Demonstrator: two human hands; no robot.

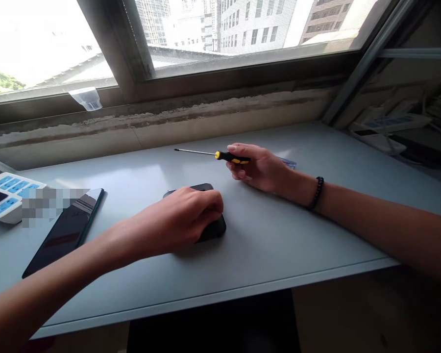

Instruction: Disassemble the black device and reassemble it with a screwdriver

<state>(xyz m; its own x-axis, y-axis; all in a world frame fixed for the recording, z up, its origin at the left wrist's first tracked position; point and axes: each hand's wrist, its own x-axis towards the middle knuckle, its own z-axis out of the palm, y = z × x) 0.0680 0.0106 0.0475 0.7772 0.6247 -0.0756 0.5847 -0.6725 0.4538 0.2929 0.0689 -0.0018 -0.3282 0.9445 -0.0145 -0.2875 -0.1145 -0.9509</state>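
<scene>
My right hand (259,167) is closed around the black and yellow handle of a screwdriver (223,156). The screwdriver's thin metal shaft points left, and its dark tip is in the air above the desk. My left hand (185,215) rests over a flat black object with rounded corners (213,229), which lies on the desk. The fingers of that hand are curled in and pressed together; what they hold, if anything, is hidden. Most of the black object is covered by the hand, so its kind cannot be made out.
A dark phone (68,226) lies left of my left forearm. Beyond it sits a white power strip (12,193) with blue sockets. Clear plastic (287,162) lies behind my right wrist. The pale desk (279,245) ends at a front edge; a window (220,29) stands behind.
</scene>
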